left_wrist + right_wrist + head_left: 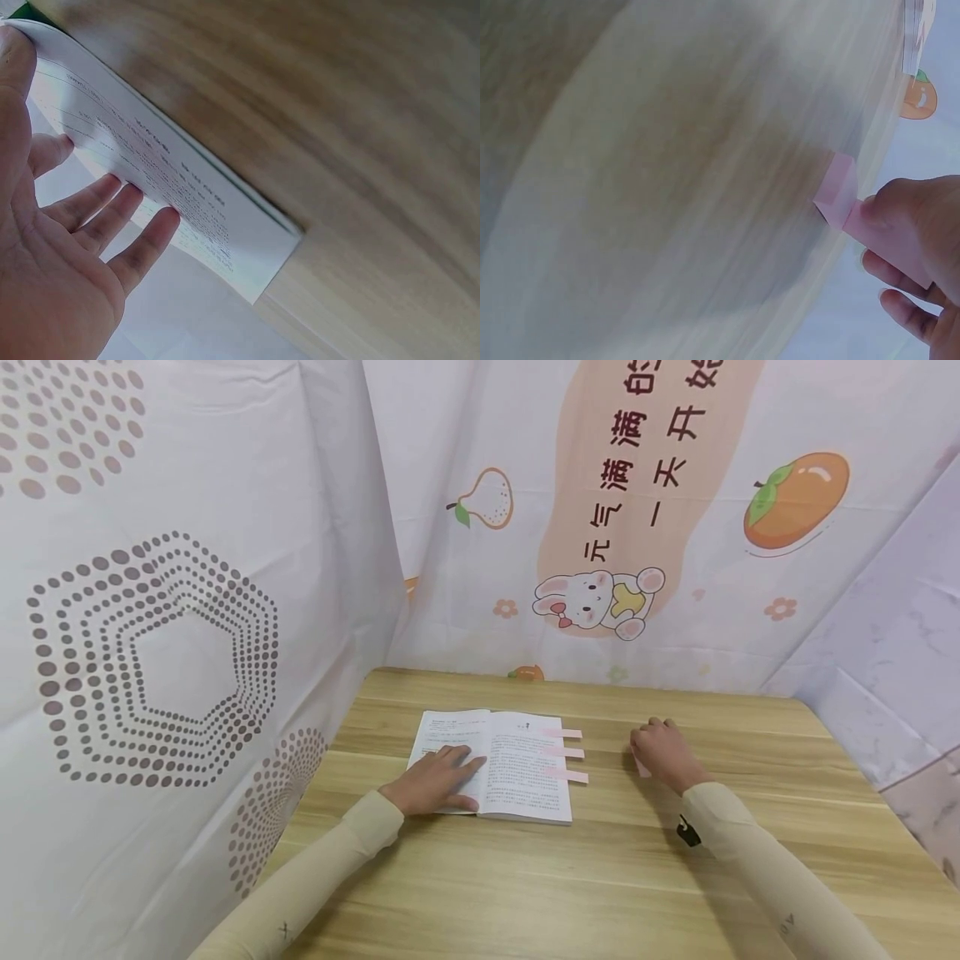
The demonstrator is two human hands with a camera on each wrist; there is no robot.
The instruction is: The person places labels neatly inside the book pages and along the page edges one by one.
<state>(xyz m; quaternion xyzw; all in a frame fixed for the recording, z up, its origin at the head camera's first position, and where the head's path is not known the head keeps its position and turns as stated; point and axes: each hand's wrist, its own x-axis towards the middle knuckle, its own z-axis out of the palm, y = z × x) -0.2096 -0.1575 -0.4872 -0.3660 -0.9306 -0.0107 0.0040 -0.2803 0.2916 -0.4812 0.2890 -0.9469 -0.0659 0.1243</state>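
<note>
An open book [521, 768] with printed pages lies on the table, three pink sticky strips [564, 752] jutting past its right edge. My left hand [435, 781] rests on the left page with fingers spread. In the left wrist view, its straight fingertips [161, 225] touch the printed page [187, 180]. To the right of the book, my right hand [666, 753] pinches pink sticky notes [889, 244] between thumb and fingers. A pink folded end [836, 187] sticks out beyond the thumb, close to the tabletop. The palm hides part of the notes.
The wooden table [480, 885] extends around the book and both hands. A printed white curtain [480, 585] hangs along the table's back edge, and another patterned curtain [330, 568] hangs on the left. Something small and black [687, 832] shows at the right wrist.
</note>
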